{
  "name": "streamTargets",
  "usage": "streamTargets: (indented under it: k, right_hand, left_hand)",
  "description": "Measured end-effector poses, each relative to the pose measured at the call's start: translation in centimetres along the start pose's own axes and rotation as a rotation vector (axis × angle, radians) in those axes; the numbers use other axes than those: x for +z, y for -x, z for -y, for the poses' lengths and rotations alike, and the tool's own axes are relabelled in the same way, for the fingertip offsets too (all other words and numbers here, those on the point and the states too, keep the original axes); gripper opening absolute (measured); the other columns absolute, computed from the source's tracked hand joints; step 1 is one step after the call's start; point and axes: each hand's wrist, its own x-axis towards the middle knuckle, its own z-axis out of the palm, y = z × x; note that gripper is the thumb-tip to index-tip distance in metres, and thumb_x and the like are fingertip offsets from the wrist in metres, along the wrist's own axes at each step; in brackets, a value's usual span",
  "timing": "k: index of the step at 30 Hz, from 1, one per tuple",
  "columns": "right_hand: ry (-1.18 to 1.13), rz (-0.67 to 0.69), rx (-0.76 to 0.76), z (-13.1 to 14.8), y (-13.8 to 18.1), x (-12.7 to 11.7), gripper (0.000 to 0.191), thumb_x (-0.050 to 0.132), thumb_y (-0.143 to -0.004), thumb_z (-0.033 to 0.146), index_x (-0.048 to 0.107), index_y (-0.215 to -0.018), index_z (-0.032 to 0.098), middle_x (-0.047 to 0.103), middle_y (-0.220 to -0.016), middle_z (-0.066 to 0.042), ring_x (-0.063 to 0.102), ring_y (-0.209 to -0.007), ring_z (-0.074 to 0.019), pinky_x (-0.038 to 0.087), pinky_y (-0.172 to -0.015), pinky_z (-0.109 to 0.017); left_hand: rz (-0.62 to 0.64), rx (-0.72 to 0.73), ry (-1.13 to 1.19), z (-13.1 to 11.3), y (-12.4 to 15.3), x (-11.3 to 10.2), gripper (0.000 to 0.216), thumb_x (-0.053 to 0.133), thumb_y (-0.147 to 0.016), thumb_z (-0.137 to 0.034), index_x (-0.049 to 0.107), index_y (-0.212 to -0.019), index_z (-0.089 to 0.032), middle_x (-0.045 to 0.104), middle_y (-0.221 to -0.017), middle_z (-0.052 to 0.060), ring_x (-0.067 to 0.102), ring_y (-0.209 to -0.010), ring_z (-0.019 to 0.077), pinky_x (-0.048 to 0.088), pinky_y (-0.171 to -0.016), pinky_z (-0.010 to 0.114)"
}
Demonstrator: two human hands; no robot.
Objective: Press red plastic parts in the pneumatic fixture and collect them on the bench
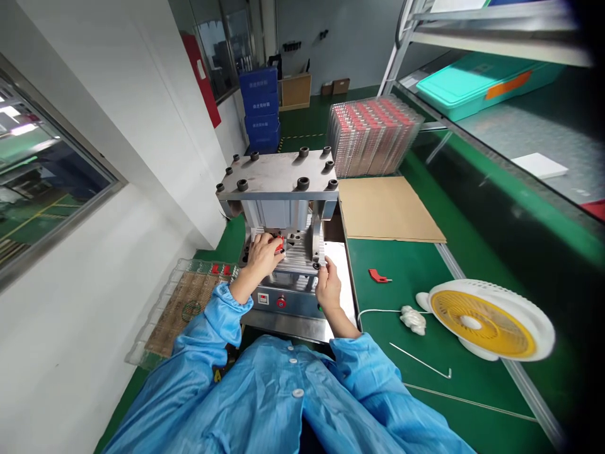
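A grey metal press machine (278,173) stands on the green bench in front of me. My left hand (261,254) reaches into its opening and pinches a small red part (280,244) on the fixture plate. My right hand (327,287) rests at the fixture's front right corner, fingers curled against its edge; what they hold, if anything, is hidden. Both arms wear blue sleeves.
A clear tray (182,302) with red parts lies to the left of the machine. A loose red part (377,276), a yellow-and-white fan (486,318), a thin metal rod (420,360), a cardboard sheet (385,208) and stacked trays (371,135) sit to the right.
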Motion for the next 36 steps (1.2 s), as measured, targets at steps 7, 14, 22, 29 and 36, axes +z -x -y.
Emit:
streamTargets:
  k: [7,14,22,29,36]
  right_hand:
    - [-0.016,0.040,0.013,-0.2,0.0,-0.3,0.058,0.036,-0.101,0.053,0.053,-0.140,0.015,0.066,-0.132,-0.019,0.063,-0.119,-0.0288,0.049,-0.105,-0.048]
    - [-0.019,0.042,0.002,-0.5,-0.1,-0.1,0.058,0.036,-0.101,0.053,0.053,-0.140,0.014,0.064,-0.135,-0.020,0.061,-0.123,-0.0297,0.048,-0.107,-0.049]
    - [-0.002,0.037,-0.017,-1.3,0.1,0.1,0.055,0.035,-0.101,0.051,0.052,-0.139,0.015,0.062,-0.136,-0.020,0.060,-0.125,-0.0304,0.047,-0.107,-0.051]
    - [0.038,0.023,-0.017,-0.6,0.0,-0.4,0.057,0.033,-0.100,0.052,0.052,-0.137,0.013,0.065,-0.126,-0.021,0.064,-0.112,-0.0300,0.051,-0.098,-0.049]
    - [0.136,-0.022,0.057,0.0,0.0,-1.5,0.066,0.032,-0.098,0.060,0.056,-0.134,0.010,0.065,-0.118,-0.021,0.065,-0.095,-0.0276,0.053,-0.086,-0.044]
  left_hand:
    - [0.015,-0.020,-0.030,-0.4,0.0,-0.2,0.031,0.075,-0.088,-0.034,0.070,-0.117,-0.027,0.059,-0.115,0.010,0.054,-0.111,0.0301,0.050,-0.093,0.043]
    - [0.029,-0.036,-0.052,-0.8,0.1,-0.7,0.032,0.077,-0.087,-0.032,0.071,-0.118,-0.026,0.061,-0.117,0.011,0.054,-0.112,0.0317,0.050,-0.093,0.044]
    - [0.095,-0.068,-0.051,-1.3,0.2,-1.5,0.034,0.077,-0.088,-0.033,0.070,-0.120,-0.025,0.060,-0.119,0.011,0.053,-0.113,0.0304,0.047,-0.094,0.042]
    - [0.147,-0.069,-0.035,-1.5,-0.5,-1.6,0.023,0.077,-0.088,-0.034,0.071,-0.108,-0.024,0.061,-0.113,0.009,0.054,-0.111,0.0289,0.046,-0.092,0.039]
    - [0.053,-0.039,0.229,-1.8,3.3,-1.3,0.005,0.068,-0.093,-0.023,0.069,-0.095,-0.019,0.066,-0.110,0.009,0.057,-0.108,0.0259,0.047,-0.096,0.039]
